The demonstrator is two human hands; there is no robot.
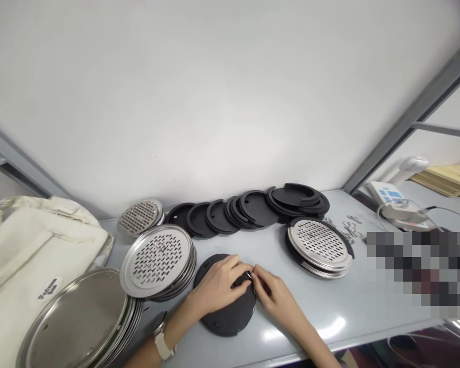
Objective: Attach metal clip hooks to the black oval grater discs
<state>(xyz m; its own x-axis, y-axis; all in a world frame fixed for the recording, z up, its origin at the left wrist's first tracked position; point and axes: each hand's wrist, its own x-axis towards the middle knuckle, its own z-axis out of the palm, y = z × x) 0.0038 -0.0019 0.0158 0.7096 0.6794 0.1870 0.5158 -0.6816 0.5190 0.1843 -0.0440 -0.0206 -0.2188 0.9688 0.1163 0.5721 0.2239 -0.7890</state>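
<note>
Head view: black disc (230,318) flat beneath hands (221,284).

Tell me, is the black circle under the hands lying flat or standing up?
Lying flat: the black circle shows its round face upward, with the left hand over it.

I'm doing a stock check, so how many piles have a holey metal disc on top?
3: the back-left pile, the front-left pile beside the big plain plates, and the right-hand pile. Any holey discs lower down may be hidden.
</note>
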